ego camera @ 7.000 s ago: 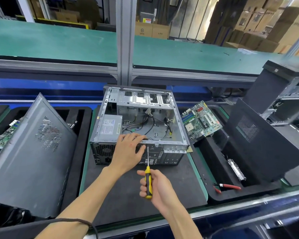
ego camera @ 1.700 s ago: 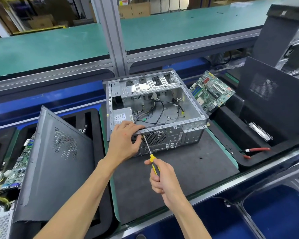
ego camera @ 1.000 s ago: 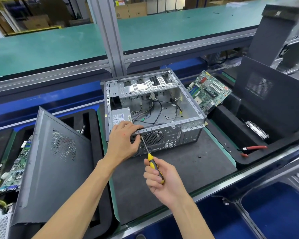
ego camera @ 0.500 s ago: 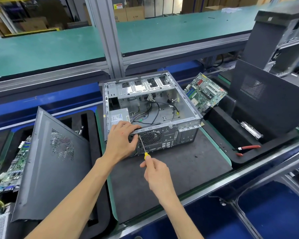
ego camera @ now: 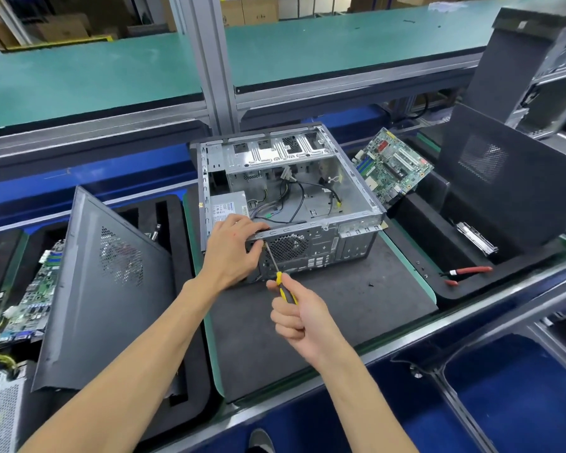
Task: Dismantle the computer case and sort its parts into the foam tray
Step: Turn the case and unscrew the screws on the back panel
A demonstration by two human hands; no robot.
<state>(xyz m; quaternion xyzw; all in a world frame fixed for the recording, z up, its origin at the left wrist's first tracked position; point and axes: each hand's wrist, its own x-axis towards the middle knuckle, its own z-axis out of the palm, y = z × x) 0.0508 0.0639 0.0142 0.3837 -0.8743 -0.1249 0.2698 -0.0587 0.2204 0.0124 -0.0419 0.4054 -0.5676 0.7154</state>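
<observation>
Both hands are at the rear of the computer case (ego camera: 288, 197), which lies on its side on the dark mat (ego camera: 334, 315), open side up. I have my left hand (ego camera: 232, 253) clamped over the top rear edge, fingers curled onto the metal rail beside the power supply (ego camera: 226, 207). My right hand (ego camera: 299, 313) is wrapped around the yellow-and-black screwdriver (ego camera: 280, 279), whose tip sits on the back panel just left of the fan grille (ego camera: 288, 248), close under my left thumb.

I judge the step to be a rear screw that holds the power supply. To do it well I want the shaft square to the panel rather than slanted up as it looks now, with firm push along the axis so the tip does not cam out. The left hand should hold the case against that push so it cannot slide on the mat. I cannot see the screw head itself. Once it loosens I should catch it before it drops.

A motherboard (ego camera: 389, 168) already rests in the foam tray (ego camera: 415, 230) on the right, with red-handled pliers (ego camera: 464, 273) at its near edge.
</observation>
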